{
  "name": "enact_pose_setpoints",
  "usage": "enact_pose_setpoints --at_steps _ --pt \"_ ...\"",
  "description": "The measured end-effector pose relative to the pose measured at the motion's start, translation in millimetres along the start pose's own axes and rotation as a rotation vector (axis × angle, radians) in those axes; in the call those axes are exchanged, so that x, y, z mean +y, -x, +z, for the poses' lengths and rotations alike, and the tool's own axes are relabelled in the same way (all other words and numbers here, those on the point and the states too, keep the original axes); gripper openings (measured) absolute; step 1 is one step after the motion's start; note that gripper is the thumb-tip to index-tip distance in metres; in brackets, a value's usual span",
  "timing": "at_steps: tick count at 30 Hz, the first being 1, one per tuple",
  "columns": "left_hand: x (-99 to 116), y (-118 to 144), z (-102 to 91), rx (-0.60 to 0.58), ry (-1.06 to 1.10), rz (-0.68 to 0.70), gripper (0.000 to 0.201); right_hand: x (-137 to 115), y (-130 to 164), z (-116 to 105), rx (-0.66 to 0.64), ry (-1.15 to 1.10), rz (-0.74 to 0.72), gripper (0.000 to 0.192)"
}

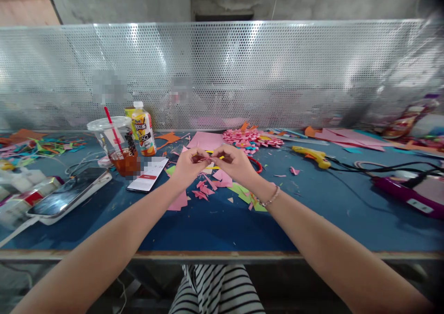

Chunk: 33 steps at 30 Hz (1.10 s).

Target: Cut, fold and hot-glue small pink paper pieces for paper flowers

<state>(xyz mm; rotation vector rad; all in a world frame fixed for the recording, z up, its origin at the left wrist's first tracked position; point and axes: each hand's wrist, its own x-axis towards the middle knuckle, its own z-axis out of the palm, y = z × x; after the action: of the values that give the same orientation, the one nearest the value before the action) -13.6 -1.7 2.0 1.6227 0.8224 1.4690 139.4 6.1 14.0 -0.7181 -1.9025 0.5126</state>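
Note:
Side by side over the middle of the table, my left hand (190, 166) and my right hand (236, 165) are both closed in a pinch. Between their fingertips is a small piece of pink paper (209, 159), mostly hidden by the fingers. Under and in front of the hands lie folded pink paper pieces (203, 191) and green paper sheets (244, 194). Part of a red ring-shaped handle (258, 165) shows beside my right hand. Behind them is a heap of folded pink and red paper pieces (239, 139) next to a pink sheet (206, 140).
To the left stand a plastic cup with a red straw (116, 147) and a juice bottle (144, 131), near a phone (148, 175) and another phone (71, 193) with a cable. On the right lie a yellow glue gun (312, 156) and a purple device (404, 196). A perforated metal panel (294, 73) rises behind.

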Motion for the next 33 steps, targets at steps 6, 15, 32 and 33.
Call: enact_pose_setpoints --at_steps 6,15,32,33 --pt "3.3 1.1 1.4 0.03 -0.105 0.11 0.007 1.7 0.0 0.8 -0.002 -0.07 -0.007 0.008" --pt "-1.1 2.5 -0.7 0.076 -0.287 0.372 0.009 -3.6 0.0 4.8 -0.02 -0.213 0.046 0.013" --pt "-3.1 1.9 -7.9 0.074 -0.704 0.786 0.01 -1.7 1.5 13.3 -0.027 -0.555 0.252 0.009" --pt "-3.3 1.6 -8.1 0.074 -0.713 0.796 0.009 -3.0 1.8 13.5 -0.028 -0.594 0.27 0.01"
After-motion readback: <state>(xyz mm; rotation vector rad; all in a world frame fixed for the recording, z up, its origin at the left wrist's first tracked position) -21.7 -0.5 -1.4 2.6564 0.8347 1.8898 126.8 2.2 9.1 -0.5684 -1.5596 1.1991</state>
